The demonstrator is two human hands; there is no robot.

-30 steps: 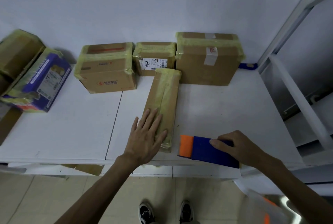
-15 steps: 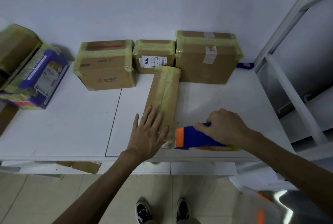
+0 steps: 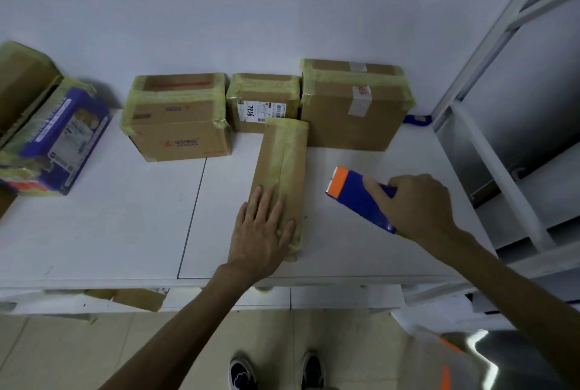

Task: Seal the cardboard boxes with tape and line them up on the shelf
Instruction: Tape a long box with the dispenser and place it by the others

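Left hand (image 3: pixel 262 232) flat on long box (image 3: pixel 282 157); right hand (image 3: pixel 417 204) grips tape dispenser (image 3: pixel 354 195) (boxes (image 3: pixel 354 107) behind).

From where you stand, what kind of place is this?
Probably a parcel packing or storage room: taped cardboard boxes, one with a shipping label, line the white shelf; the right hand grips a blue and orange tape dispenser while the left hand rests flat on a long taped box.
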